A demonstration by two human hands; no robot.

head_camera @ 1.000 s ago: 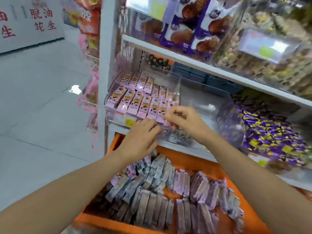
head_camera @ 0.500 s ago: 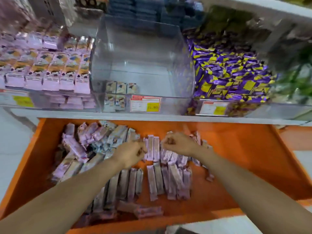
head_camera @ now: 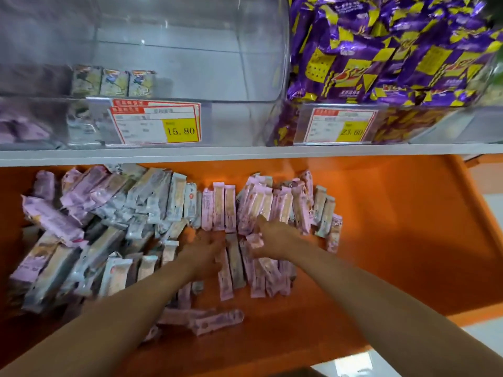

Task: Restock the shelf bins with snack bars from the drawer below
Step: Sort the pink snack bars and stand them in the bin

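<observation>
The left hand (head_camera: pixel 202 248) and right hand (head_camera: pixel 275 238) rest among bars (head_camera: pixel 223 208) heaped mid-way along the drawer (head_camera: pixel 381 213); blur hides finger pose. An overfull grab may spill slick bars short of the bin (head_camera: pixel 190 50) above.

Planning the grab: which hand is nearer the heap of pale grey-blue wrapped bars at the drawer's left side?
Left. The left hand lies at the right edge of the heap of pale grey-blue wrapped bars; the right hand is further right, over pink wrapped bars.

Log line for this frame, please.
phase: pick | left hand: on bars, grip unclear | right hand: grips bar | bin: near empty
</observation>
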